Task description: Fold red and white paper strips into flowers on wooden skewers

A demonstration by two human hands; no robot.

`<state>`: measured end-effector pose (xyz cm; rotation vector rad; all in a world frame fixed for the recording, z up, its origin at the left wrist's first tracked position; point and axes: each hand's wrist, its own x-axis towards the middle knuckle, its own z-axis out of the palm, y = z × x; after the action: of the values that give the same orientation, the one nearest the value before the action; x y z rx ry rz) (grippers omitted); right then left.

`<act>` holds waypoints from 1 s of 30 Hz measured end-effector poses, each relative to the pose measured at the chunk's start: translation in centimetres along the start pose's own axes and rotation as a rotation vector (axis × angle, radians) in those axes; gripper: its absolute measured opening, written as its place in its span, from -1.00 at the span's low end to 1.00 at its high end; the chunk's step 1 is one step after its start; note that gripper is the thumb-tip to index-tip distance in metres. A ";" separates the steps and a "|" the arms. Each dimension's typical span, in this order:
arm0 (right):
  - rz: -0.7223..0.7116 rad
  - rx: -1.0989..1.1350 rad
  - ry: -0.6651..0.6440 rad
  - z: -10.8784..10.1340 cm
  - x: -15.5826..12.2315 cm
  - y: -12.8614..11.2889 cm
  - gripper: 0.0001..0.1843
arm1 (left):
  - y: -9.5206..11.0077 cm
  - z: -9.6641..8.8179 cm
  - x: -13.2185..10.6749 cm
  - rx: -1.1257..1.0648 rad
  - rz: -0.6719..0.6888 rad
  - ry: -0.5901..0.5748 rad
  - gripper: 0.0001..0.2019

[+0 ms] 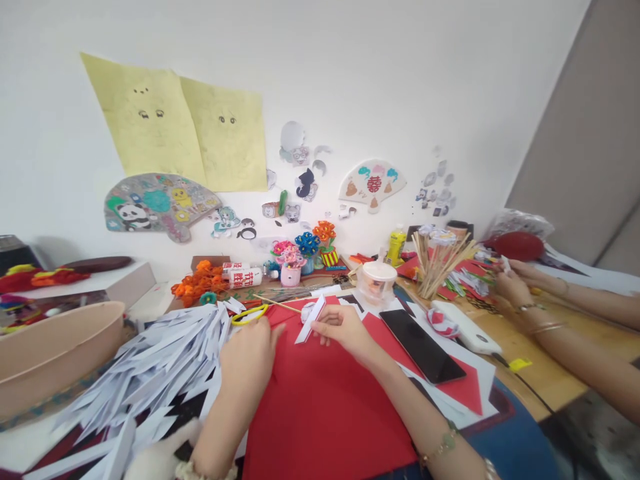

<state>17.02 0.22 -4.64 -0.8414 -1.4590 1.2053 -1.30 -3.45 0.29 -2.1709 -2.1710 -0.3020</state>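
Note:
My right hand pinches a small folded white paper piece above a red paper sheet. My left hand lies on the red sheet just left of the piece, fingers curled loosely, its fingertips close to the paper; whether it touches the piece I cannot tell. A large heap of folded white paper pieces spreads to the left of my left hand. Yellow-handled scissors lie just beyond the heap.
A black phone lies right of my right hand, a white glue gun beyond it. Another person's hands work at the right near a bundle of wooden sticks. A beige basin stands at the left. Paper flowers line the wall.

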 end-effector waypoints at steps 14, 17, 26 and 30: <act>0.045 -0.062 -0.029 0.0 -0.2 0.3 -0.61 | -0.9 0.5 0.9 -0.269 0.001 -0.110 -0.84; 0.054 -0.080 -0.064 0.1 -0.2 0.2 -0.60 | -0.9 0.1 1.3 -0.464 0.068 -0.052 -0.80; 0.048 -0.047 -0.194 0.3 -0.4 -0.3 -0.59 | -0.2 -0.6 0.3 -1.435 0.246 -0.412 -0.56; 0.025 -0.034 -0.237 0.3 -0.4 -0.3 -0.58 | -0.2 -0.8 0.2 -1.378 0.239 -0.496 -0.54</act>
<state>16.89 -0.33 -4.43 -0.7605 -1.6671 1.3380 -1.62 -3.38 1.11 -3.3595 -2.0472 -1.8605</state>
